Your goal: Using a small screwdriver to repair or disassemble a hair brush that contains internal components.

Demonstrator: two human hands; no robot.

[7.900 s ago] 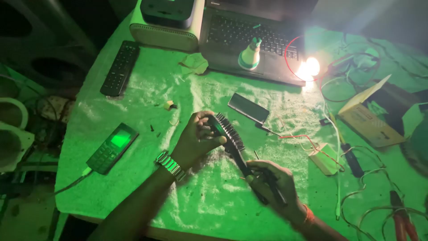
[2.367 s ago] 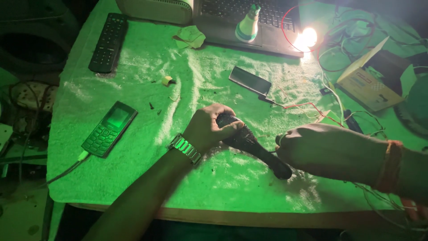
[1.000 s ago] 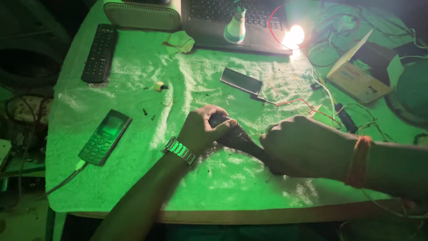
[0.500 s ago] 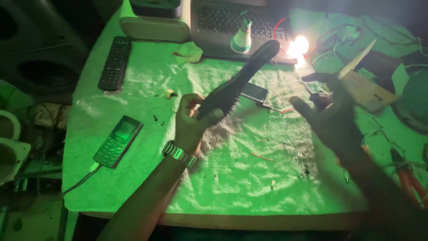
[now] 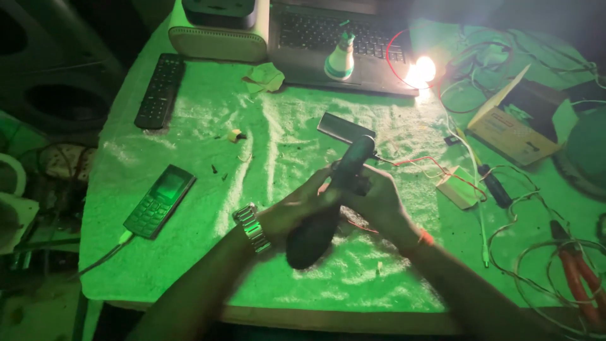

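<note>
Both hands hold a long black brush-like device [image 5: 328, 208] over the middle of a table covered with a green-lit towel [image 5: 271, 145]. My left hand [image 5: 297, 211], with a metal wristwatch [image 5: 251, 226], grips its thick lower end. My right hand [image 5: 379, 199] wraps the narrower upper part, whose tip points away from me toward a small dark flat device [image 5: 344, 128] lying on the towel. Thin red wires [image 5: 416, 165] run past just to the right.
A keypad phone [image 5: 159, 201] lies at left, a remote control [image 5: 159, 91] farther back. Behind are a laptop [image 5: 344, 50], a white bulb [image 5: 339, 60], a lit lamp [image 5: 421, 71] and a grey box [image 5: 218, 35]. A cardboard box [image 5: 511, 123], cables and red-handled pliers [image 5: 577, 281] fill the right.
Half a second ago my left hand held the device raised alone and my right hand was open to the right. Now the device is lowered and both hands grip it.
</note>
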